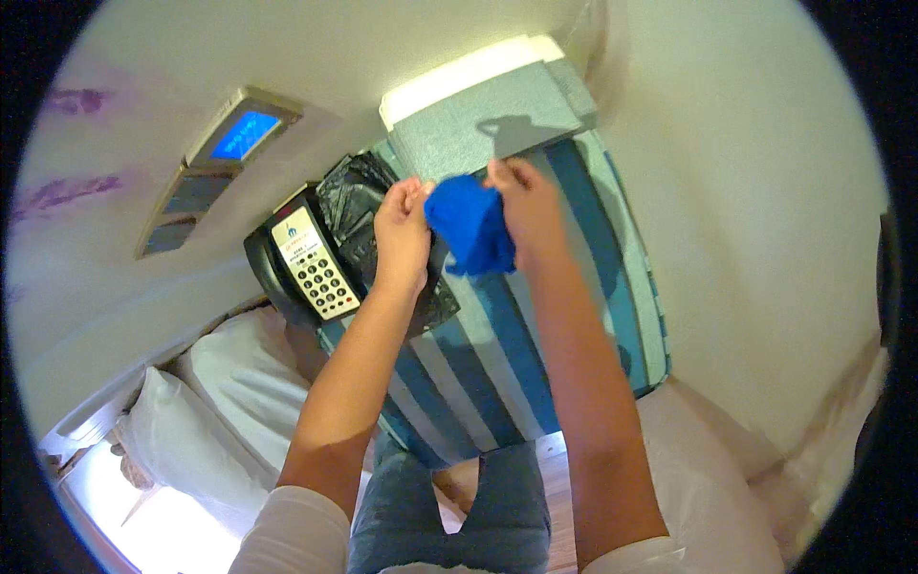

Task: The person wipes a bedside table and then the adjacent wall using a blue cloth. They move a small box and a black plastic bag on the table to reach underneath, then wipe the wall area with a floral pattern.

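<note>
A small bright blue cloth [470, 222], crumpled and soft, hangs between my two hands above a striped surface. My left hand [404, 233] pinches its upper left edge between thumb and fingers. At the cloth's upper right, my right hand [527, 208] grips it with curled fingers. Under and beside my left hand lies a crinkled black plastic bag [355, 190], partly covered by that hand and forearm. The blue, teal and pale striped surface [459, 380] lies below both hands. What kind of fabric item the blue cloth is, I cannot tell.
A black desk telephone [315, 269] with a pale keypad panel stands at the left. Behind my hands sits a grey, box-like object [488, 115] with a white top. White pillows [222, 402] lie at lower left. A wall panel [247, 135] has a lit blue screen.
</note>
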The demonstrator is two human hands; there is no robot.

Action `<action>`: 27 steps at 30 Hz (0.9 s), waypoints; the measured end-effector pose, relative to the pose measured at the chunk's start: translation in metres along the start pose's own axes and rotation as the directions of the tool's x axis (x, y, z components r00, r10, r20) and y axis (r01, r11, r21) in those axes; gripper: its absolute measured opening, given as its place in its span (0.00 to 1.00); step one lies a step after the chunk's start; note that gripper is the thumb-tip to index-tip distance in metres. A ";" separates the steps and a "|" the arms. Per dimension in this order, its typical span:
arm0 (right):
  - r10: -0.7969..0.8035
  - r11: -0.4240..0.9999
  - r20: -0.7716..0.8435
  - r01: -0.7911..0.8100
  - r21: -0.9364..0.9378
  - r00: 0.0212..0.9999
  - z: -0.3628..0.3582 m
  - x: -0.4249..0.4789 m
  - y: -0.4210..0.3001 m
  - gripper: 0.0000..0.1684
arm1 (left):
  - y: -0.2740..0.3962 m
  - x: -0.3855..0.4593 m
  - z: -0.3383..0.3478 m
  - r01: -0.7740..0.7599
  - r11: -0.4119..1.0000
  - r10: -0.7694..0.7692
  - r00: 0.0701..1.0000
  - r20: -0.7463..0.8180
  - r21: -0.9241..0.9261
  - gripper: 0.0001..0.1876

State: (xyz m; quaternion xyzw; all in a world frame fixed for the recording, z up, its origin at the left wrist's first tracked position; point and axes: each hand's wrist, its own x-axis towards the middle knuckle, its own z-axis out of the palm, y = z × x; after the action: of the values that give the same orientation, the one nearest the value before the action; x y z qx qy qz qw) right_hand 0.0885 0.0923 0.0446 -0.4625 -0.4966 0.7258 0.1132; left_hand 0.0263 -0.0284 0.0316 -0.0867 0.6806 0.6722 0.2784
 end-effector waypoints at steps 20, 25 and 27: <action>-0.229 0.890 0.132 0.262 -0.372 0.964 -0.144 -0.253 -0.079 0.41 | 0.077 -0.264 0.023 -0.061 0.977 -0.082 0.779 0.622 0.205 0.14; 0.056 0.978 0.229 -0.007 -0.209 0.972 -0.146 -0.290 -0.126 0.36 | 0.096 -0.298 0.023 -0.151 0.979 0.038 0.793 0.609 0.135 0.14; -0.039 0.973 0.243 0.092 -0.211 0.969 -0.143 -0.303 -0.127 0.30 | 0.101 -0.312 0.020 0.047 0.999 -0.052 0.846 0.530 0.023 0.15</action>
State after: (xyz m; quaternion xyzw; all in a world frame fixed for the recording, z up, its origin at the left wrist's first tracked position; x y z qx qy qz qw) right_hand 0.3289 0.0528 0.3077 -0.3653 -0.5992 0.7120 0.0253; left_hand 0.2406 -0.0813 0.2743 0.0863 0.5779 0.6593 0.4731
